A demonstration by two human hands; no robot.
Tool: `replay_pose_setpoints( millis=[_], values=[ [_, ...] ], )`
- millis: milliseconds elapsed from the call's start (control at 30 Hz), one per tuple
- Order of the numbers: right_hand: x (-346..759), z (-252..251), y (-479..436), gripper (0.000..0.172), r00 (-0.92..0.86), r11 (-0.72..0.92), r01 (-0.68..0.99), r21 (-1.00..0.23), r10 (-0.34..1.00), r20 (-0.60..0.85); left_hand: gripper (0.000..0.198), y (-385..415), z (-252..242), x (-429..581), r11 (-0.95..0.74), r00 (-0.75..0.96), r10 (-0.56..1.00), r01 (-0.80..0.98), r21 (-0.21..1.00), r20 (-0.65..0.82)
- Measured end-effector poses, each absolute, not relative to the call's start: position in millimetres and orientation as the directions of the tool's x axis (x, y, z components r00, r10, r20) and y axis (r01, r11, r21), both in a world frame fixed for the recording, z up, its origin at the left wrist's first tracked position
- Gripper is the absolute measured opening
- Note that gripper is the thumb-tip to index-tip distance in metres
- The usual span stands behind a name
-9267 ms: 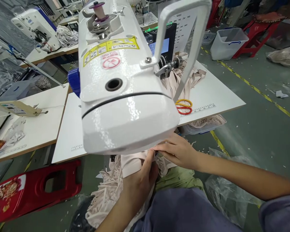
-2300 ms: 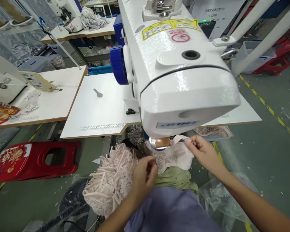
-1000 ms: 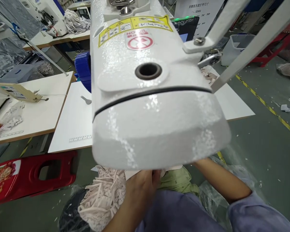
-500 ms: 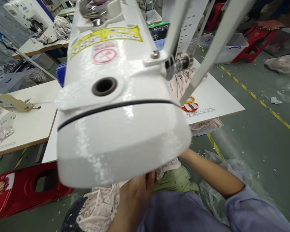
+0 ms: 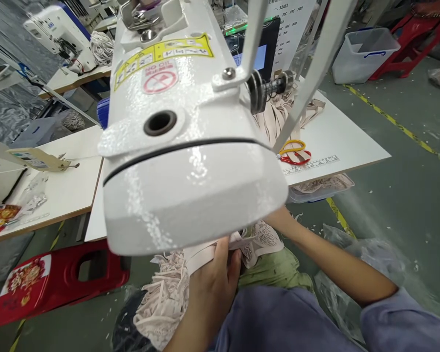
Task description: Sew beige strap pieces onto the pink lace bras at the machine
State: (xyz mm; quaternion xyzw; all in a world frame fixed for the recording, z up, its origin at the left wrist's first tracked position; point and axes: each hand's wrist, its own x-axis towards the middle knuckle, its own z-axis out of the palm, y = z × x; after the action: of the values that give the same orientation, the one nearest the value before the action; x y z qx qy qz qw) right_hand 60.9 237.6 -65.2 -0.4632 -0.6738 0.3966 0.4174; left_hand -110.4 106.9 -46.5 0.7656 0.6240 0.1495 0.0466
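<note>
A large white sewing machine [image 5: 194, 195] fills the middle of the view and hides its needle area. Just below its head, my left hand [image 5: 214, 276] is closed on the beige band of a lace bra [image 5: 266, 242], thumb and fingers pinching the cloth. The lace part lies to the right of that hand, over green cloth [image 5: 278, 271] on my lap. My right hand [image 5: 278, 221] reaches in from the right, with only its wrist end showing; the fingers are hidden behind the machine head. A heap of beige lace pieces [image 5: 163, 298] hangs left of my left hand.
Scissors with red and yellow handles [image 5: 297, 154] lie on the white table [image 5: 352, 139] by beige straps [image 5: 275, 122]. A red stool [image 5: 69, 278] stands left. A clear bin [image 5: 364, 56] is at back right, and a plastic bag [image 5: 366, 264] lies on the floor.
The view has shifted, so the machine head sits slightly higher and more of the bra and my left hand shows below it. My left hand still grips the beige band.
</note>
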Motion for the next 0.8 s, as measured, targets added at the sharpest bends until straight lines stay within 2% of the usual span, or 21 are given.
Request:
replay_pose_setpoints(
  millis=[267,467,567,667,800],
  values=[
    [63.5,-64.9,233.9,0.025,-0.163,0.234,0.183,-0.955,0.965,0.205,0.053,110.0,-47.2,-100.4,-0.238,0.178,0.955,0.937,0.257,0.238],
    [61.2,-71.2,227.9,0.026,-0.202,0.207,0.134,-0.969,0.963,0.178,0.052,111.4,-48.1,-98.3,-0.251,0.187,0.951,0.933,0.258,0.247],
    [59.9,-70.9,224.8,0.023,-0.218,0.179,0.104,-0.978,0.964,0.153,0.051,111.3,-47.8,-97.0,-0.274,0.194,0.933,0.929,0.248,0.303],
    [58.2,-71.8,222.0,0.022,-0.209,0.178,0.058,-0.982,0.964,0.162,0.059,109.3,-49.2,-94.6,-0.284,0.182,0.903,0.932,0.225,0.389],
    [56.1,-75.2,218.5,0.025,-0.217,0.136,0.017,-0.991,0.968,0.129,0.074,106.1,-52.9,-93.0,-0.252,0.161,0.889,0.953,0.165,0.429]
  ],
)
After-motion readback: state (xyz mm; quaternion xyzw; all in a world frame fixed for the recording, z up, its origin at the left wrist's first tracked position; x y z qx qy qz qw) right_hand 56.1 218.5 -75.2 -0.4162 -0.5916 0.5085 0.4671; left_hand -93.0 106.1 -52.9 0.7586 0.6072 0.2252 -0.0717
